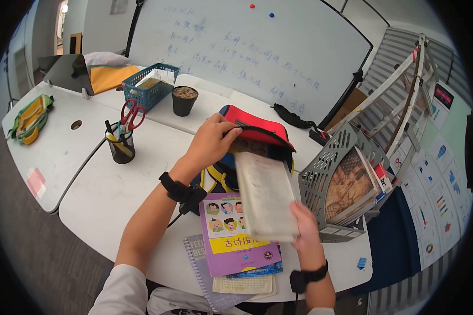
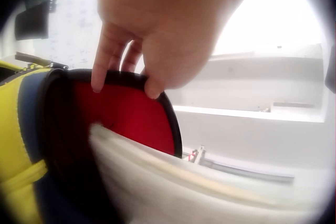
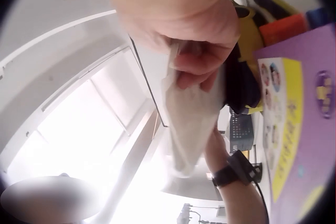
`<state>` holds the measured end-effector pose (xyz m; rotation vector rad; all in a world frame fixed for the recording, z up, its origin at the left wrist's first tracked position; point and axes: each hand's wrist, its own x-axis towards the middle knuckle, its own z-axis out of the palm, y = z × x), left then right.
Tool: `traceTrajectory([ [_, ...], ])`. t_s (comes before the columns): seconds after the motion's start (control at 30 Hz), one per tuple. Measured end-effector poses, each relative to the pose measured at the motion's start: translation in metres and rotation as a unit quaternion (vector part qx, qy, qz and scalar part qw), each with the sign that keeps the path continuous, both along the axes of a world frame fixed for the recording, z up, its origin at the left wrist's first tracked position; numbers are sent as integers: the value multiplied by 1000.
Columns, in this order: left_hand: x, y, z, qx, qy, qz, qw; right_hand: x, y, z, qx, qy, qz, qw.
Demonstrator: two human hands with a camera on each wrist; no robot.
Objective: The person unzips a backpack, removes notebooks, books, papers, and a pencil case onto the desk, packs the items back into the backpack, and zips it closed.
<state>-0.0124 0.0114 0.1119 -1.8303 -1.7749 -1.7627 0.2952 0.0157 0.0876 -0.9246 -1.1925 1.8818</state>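
Note:
A red, navy and yellow school bag (image 1: 260, 126) is on the table. My left hand (image 1: 213, 139) pinches the dark rim of its raised red flap, and the left wrist view shows the bag's mouth (image 2: 123, 111) gaping under those fingers. With my right hand (image 1: 308, 231) I grip a thick, pale, whitish book (image 1: 268, 197) by its near end. Its far end is at the bag's opening, overlapping the red lining in the left wrist view. In the right wrist view, the fingers (image 3: 202, 66) curl round the book's edge. Below lies a purple children's book (image 1: 228, 260).
Under the purple book are a spiral notebook (image 1: 194, 252) and other booklets (image 1: 244, 285). A grey file rack (image 1: 320, 173) with books stands close on the right. Farther back are a pen holder (image 1: 122, 149) with scissors, a potted plant (image 1: 184, 105) and a blue basket (image 1: 142, 97).

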Motion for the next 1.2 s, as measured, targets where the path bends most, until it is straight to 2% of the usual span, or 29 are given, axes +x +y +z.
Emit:
traceTrajectory([
  [0.07, 0, 1, -2, 10, 19, 9, 1000, -28, 41, -3, 51, 41, 25, 998],
  [0.13, 2, -3, 0, 1, 14, 0, 1000, -48, 78, 2, 46, 137, 24, 989],
  [0.17, 1, -3, 2, -3, 7, -4, 1000, -55, 78, 6, 32, 189, -3, 981],
  [0.2, -1, -1, 2, 2, 10, -3, 1000, -52, 71, 6, 37, 192, -1, 981],
  [0.27, -6, 1, -4, 29, 28, 2, 999, -38, 53, -12, 153, 58, -134, 977],
  [0.3, -6, 1, -2, 24, 23, 6, 999, -28, 46, -17, 155, 53, -125, 979],
  [0.33, -6, 0, -3, 19, 15, 11, 1000, -11, 36, -22, 191, -77, -34, 978],
  [0.37, -5, -1, -2, 19, 19, 10, 1000, -1, 22, -20, 216, -203, 54, 953],
  [0.4, -4, -1, -2, 20, 24, 7, 999, 4, 10, -16, 208, -207, 53, 954],
  [0.43, -4, -1, -2, 9, 17, 4, 1000, 1, -5, -4, 272, -353, 133, 885],
  [0.47, -3, -1, -2, 4, 18, 0, 1000, -2, -18, 4, 327, -485, 208, 784],
  [0.5, -3, -2, -1, -1, 13, -2, 1000, -3, -27, 7, 391, -510, 194, 741],
  [0.53, -3, -2, 0, -3, 8, -1, 1000, -3, -33, 9, 390, -510, 192, 742],
  [0.6, -2, -1, -1, -5, 8, 1, 1000, -6, -42, 14, 445, -558, 213, 668],
  [0.63, -2, -1, -2, 3, 18, 8, 1000, -9, -48, 16, 447, -557, 212, 667],
  [0.7, -4, -2, 0, 10, 29, 14, 999, -13, -56, 16, 442, -642, 212, 590],
  [0.83, -2, -2, 1, -4, 16, -1, 1000, -6, -43, 7, 454, -630, 187, 601],
  [0.9, -5, -2, 0, 2, 18, 2, 1000, -2, -39, -1, 453, -573, 136, 669],
  [0.93, -5, -2, 0, 7, 21, 2, 1000, -3, -37, 0, 454, -575, 136, 667],
  [1.0, -5, -1, -1, 14, 23, -2, 1000, -3, -33, 5, 339, -587, 150, 719],
  [1.03, -5, 0, -1, 8, 18, -5, 1000, 0, -28, 0, 338, -589, 147, 719],
  [1.1, -6, 0, -1, 3, 17, -12, 1000, 9, -8, -22, 238, -500, 189, 811],
  [1.13, -6, -2, -1, -7, 17, -12, 1000, 15, -4, -31, 239, -499, 187, 812],
  [1.2, -7, -3, 1, -10, 19, -7, 1000, 26, 2, -46, 150, -332, 196, 910],
])
